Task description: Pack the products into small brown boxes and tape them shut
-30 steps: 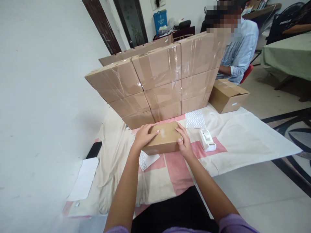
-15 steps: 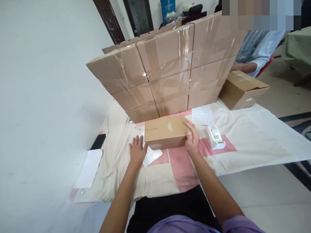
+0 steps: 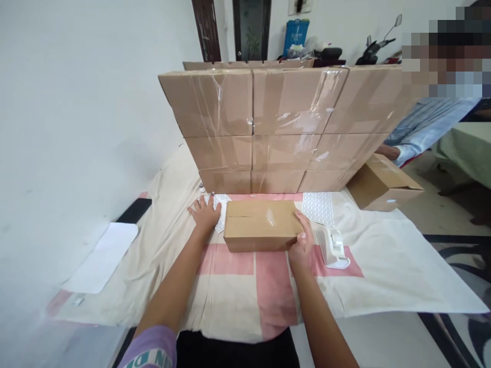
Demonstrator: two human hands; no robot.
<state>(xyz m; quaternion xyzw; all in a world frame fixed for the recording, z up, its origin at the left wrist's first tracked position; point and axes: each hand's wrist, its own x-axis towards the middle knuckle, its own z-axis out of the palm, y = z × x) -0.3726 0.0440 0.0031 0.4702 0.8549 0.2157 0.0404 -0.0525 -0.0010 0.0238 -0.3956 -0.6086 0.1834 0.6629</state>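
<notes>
A small closed cardboard box [image 3: 261, 225] lies on a cream and pink cloth [image 3: 238, 286] in front of me. My right hand [image 3: 302, 240] grips its right end, thumb on the front and fingers over the top. My left hand [image 3: 204, 212] lies flat with fingers spread on a white sticker sheet [image 3: 218, 204] just left of the box.
A wall of taped cardboard boxes [image 3: 284, 128] stands behind. A second sticker sheet [image 3: 317, 208] and a white tape dispenser [image 3: 333, 248] lie right of the box, another box [image 3: 383, 184] further right. A person in a blue shirt [image 3: 425, 128] sits behind it. White paper [image 3: 102, 258] lies left.
My left hand left the box top and moved to the sticker sheet on its left. My right hand stayed on the box's right end. The camera view shifted rightwards.
</notes>
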